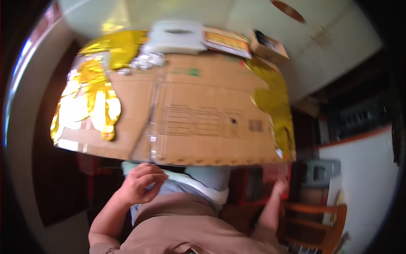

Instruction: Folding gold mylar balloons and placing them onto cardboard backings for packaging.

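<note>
My left hand (145, 181) is just off the front edge of the flattened cardboard (211, 93), above my lap. Its fingers are curled in, and what lies inside them, if anything, is hidden. A pale green and white cloth (186, 180) lies over my lap beside it. My right hand (280, 187) is lowered to the right, by a red crate-like thing (253, 186) under the table's edge. Motion blurs its fingers. A faint reddish shape (275, 172) shows just above it; I cannot make out whether the hand holds it.
Shiny gold foil pieces (91, 97) cover the cardboard's left; another gold sheet (275, 106) lines its right. Small silvery pieces (147, 60), a white box (176, 37), a printed packet (227, 41) and an open carton (268, 47) stand behind. A wooden chair (334, 224) and grey stool (321, 171) are right.
</note>
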The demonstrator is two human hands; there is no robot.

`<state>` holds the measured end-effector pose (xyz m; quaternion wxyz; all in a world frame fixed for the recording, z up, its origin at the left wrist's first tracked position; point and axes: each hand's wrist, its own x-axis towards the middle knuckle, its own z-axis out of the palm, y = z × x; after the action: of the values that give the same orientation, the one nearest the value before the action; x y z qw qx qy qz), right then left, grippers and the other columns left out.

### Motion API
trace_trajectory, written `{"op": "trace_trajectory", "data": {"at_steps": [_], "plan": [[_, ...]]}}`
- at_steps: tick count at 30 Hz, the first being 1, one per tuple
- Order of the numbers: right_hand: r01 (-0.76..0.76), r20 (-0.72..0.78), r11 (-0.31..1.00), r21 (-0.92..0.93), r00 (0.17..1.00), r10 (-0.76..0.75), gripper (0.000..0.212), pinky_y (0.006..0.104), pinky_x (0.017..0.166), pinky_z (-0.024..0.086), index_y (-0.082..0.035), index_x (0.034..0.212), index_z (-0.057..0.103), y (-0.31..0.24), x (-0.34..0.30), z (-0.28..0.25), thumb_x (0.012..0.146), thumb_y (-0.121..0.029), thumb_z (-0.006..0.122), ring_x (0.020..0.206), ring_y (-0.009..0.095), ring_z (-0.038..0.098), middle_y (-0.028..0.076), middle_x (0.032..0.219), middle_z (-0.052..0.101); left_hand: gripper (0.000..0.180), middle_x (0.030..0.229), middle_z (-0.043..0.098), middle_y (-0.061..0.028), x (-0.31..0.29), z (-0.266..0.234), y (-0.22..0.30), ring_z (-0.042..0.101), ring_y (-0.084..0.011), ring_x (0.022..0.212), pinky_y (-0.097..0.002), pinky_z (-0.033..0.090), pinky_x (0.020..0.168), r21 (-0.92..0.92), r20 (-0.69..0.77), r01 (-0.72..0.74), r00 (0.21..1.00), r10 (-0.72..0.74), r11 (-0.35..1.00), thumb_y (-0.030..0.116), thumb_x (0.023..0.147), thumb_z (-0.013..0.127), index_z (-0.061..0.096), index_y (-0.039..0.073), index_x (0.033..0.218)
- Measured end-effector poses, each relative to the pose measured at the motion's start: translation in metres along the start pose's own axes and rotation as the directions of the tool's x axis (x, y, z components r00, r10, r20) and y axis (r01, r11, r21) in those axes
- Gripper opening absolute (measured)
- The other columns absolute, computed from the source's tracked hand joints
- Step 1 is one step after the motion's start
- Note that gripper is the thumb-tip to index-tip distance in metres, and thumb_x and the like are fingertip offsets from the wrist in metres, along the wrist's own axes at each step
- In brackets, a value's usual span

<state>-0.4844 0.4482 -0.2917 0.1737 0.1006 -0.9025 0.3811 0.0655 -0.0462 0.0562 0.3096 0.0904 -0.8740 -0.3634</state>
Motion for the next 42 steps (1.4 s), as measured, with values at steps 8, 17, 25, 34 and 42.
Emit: {"op": "trace_trajectory", "data": {"at_steps": [8, 17, 25, 34, 42], "plan": [[0.248, -0.163, 0.900, 0.359, 0.966, -0.201, 0.026, 0.0338, 0.079, 0.049, 0.004, 0.093, 0.065, -0.425, -0.028, -0.096, 0.104, -0.013, 0.048, 0.084, 0.019, 0.057, 0.009, 0.092, 0.061, 0.025, 0.086, 0.067, -0.0109, -0.022, -0.088, -0.020, 0.067, -0.0275, 0.078, -0.0356, 0.054, 0.068, 0.235, -0.210, 0.104, 0.976, -0.054, 0.966, -0.009, 0.076, 0.070, 0.069, 0.003, 0.097], [0.306, 0.286, 0.283, 0.909, 0.035, -0.957, 0.011, 0.0363, 0.078, 0.055, -0.001, 0.098, 0.071, -0.743, -0.146, 0.051, 0.088, -0.001, 0.066, 0.087, 0.029, 0.068, 0.013, 0.094, 0.069, 0.027, 0.112, 0.063, -0.0095, -0.028, -0.150, -0.078, 0.062, -0.0291, 0.105, -0.0394, 0.052, 0.089, 0.585, -0.001, 0.073, 0.996, -0.089, 0.808, 0.012, 0.079, 0.071, 0.067, 0.007, 0.105], [0.251, 0.338, 0.241, 0.937, -0.485, -0.807, 0.025, 0.0396, 0.089, 0.053, -0.001, 0.110, 0.071, -0.818, -0.202, 0.149, 0.088, -0.007, 0.060, 0.097, 0.034, 0.066, 0.016, 0.103, 0.070, 0.020, 0.101, 0.069, -0.0094, -0.036, -0.162, -0.124, 0.068, -0.0268, 0.093, -0.0375, 0.055, 0.084, 0.482, 0.058, 0.016, 0.997, -0.050, 0.876, 0.008, 0.079, 0.070, 0.069, 0.002, 0.098], [0.230, 0.481, 0.424, 0.876, -0.477, -0.736, 0.028, 0.0385, 0.088, 0.053, -0.002, 0.111, 0.071, -0.834, -0.207, 0.148, 0.090, -0.018, 0.064, 0.096, 0.031, 0.067, 0.015, 0.100, 0.069, 0.026, 0.069, 0.067, 0.0003, -0.002, -0.185, -0.139, 0.058, -0.0048, 0.065, -0.0268, 0.048, 0.057, -0.362, -0.014, 0.723, 0.628, -0.778, 0.589, 0.023, 0.082, 0.083, 0.072, 0.000, 0.086], [0.164, 0.660, 0.643, 0.748, -0.282, -0.696, 0.020, 0.0351, 0.074, 0.053, -0.002, 0.097, 0.074, -0.834, -0.231, 0.179, 0.086, -0.018, 0.072, 0.079, 0.022, 0.068, 0.012, 0.085, 0.069, 0.015, 0.084, 0.062, -0.0050, 0.008, -0.180, -0.133, 0.057, -0.0176, 0.067, -0.0326, 0.047, 0.060, 0.486, -0.456, 0.226, 0.890, 0.023, 0.844, 0.008, 0.078, 0.078, 0.069, 0.005, 0.090]]}}
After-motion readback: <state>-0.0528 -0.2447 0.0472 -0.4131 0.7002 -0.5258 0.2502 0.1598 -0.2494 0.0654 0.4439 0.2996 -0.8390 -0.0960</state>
